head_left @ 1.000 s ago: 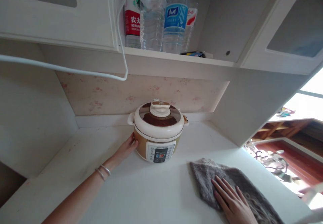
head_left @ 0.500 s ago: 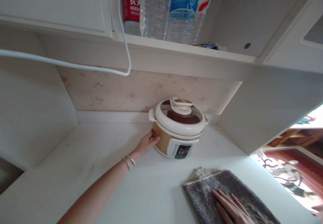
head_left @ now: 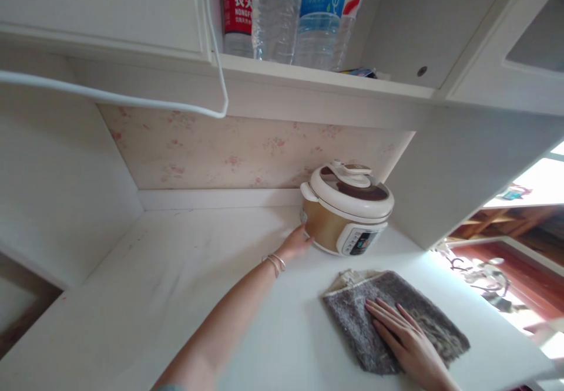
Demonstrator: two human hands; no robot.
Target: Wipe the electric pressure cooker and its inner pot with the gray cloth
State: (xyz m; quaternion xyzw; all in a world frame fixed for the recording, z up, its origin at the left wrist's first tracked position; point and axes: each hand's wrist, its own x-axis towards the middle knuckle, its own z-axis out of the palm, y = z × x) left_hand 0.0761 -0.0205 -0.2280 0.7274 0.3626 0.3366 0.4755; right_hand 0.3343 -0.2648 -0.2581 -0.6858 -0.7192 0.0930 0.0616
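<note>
A gold-and-white electric pressure cooker with a white lid sits at the back right of the white counter. My left hand, with bracelets on its wrist, is stretched out to the cooker's lower left side, its fingertips against the body. Its thumb and forefinger are apart and it does not grasp the pot; some fingers are partly hidden. At the front right, my right hand lies flat on a folded grey cloth, fingers extended and not gripping it.
Several plastic water bottles stand on the open cupboard shelf above. A white cable hangs across the upper left. The cabinet side panel rises right of the cooker. Dark smudges mark the counter on the left.
The cooker has slid right along the counter and turned slightly, with my left hand following at its side. My right hand stays flat on the cloth. The view has shifted a little.
</note>
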